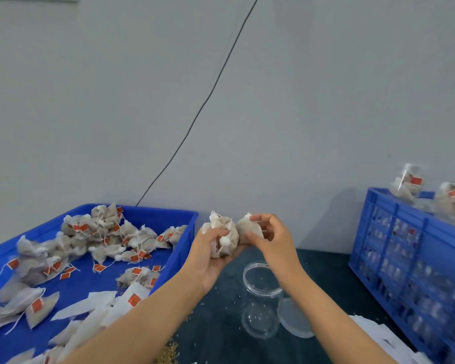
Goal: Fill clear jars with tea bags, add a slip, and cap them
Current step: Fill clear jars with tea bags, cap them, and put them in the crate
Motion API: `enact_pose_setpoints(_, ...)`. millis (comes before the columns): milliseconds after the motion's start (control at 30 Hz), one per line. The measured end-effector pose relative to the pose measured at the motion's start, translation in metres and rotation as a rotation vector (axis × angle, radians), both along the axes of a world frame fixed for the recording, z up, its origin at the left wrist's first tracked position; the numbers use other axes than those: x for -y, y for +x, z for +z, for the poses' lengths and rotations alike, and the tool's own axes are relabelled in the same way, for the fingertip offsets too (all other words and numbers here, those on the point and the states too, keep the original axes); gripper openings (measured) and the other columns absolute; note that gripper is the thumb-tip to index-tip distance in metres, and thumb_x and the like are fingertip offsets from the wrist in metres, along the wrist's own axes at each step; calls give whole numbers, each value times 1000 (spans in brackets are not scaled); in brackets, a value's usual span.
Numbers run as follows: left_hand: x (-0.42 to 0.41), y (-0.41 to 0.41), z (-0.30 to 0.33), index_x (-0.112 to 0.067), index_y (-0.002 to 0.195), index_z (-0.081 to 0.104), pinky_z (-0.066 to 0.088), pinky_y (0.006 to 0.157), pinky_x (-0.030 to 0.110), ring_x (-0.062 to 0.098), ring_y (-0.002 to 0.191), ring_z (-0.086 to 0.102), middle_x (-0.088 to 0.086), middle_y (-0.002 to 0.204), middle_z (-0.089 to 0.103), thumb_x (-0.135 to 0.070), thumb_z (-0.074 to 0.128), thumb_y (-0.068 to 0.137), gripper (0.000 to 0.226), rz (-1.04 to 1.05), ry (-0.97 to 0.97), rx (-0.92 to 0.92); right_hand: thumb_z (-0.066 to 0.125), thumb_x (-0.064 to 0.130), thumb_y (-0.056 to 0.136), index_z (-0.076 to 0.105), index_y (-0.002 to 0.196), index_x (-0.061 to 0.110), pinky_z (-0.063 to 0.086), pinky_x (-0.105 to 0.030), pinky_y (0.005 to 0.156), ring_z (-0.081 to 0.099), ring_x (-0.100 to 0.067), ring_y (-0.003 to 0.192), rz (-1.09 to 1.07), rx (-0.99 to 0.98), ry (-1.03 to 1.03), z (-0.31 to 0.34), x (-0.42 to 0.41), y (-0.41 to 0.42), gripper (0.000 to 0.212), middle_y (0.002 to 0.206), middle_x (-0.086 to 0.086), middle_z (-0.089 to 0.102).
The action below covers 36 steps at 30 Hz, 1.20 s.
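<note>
My left hand [210,254] grips a bunch of white tea bags [222,227] above the dark table. My right hand [272,240] pinches one tea bag [248,225] right beside that bunch. Below both hands stands an empty clear jar [260,300], its mouth uncapped. A clear lid [293,317] lies flat on the table, touching the jar's right side. Many loose tea bags with orange tags [103,237] lie in a blue tray [168,214] on the left.
A blue slatted crate [405,258] at the right holds several filled jars [410,185]. White paper slips [386,337] lie at the lower right beside it. A black cable [208,98] runs down the grey wall. Tea crumbs [168,353] are scattered on the table near the tray.
</note>
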<state>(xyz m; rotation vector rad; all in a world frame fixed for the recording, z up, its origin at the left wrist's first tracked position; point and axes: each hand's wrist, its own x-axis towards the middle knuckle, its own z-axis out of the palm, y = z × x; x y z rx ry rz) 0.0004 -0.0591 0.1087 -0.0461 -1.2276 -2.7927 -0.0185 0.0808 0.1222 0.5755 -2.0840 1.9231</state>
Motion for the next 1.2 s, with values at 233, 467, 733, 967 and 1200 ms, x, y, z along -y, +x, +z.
enact_pose_setpoints(233, -15, -18, -14, -2, 118, 51, 59, 68, 36, 21, 77, 65, 15, 97, 61, 2, 54, 90, 29, 15, -106, 51, 68, 0, 81, 55, 106, 30, 52, -17, 69, 60, -7, 83, -2, -74, 242, -16, -46, -14, 41, 97, 1, 64)
enact_pose_setpoints(467, -14, -19, -26, 4, 101, 64, 57, 81, 44, 28, 80, 70, 20, 93, 69, -10, 53, 87, 23, -141, 56, 69, 74, 20, 81, 53, 78, 23, 41, -16, 62, 47, -2, 65, -89, -114, 491, -43, -49, -22, 21, 73, 8, 58)
enact_pose_setpoints(733, -15, -14, -38, -4, 113, 56, 57, 86, 41, 29, 95, 68, 17, 100, 70, 8, 47, 91, 26, -84, -65, 86, 57, 26, 93, 58, 96, 33, 47, -35, 93, 58, -4, 89, -95, -161, 698, -38, -44, -19, 7, 92, 21, 62)
enact_pose_setpoints(967, -18, -9, -33, 1, 124, 53, 60, 63, 29, 25, 84, 69, 18, 100, 70, -3, 62, 87, 39, -82, -56, 81, 72, 48, 79, 46, 111, 47, 44, -8, 77, 53, 4, 97, 180, -262, 583, -33, -32, -10, 42, 110, 27, 40)
enact_pose_setpoints(1200, -19, -8, -33, 4, 122, 50, 61, 75, 35, 32, 103, 68, 24, 116, 67, -2, 57, 92, 31, -129, -8, 95, 71, 22, 85, 62, 81, 21, 44, -15, 66, 57, -3, 77, -140, -265, 407, -36, -34, -21, 9, 82, 13, 62)
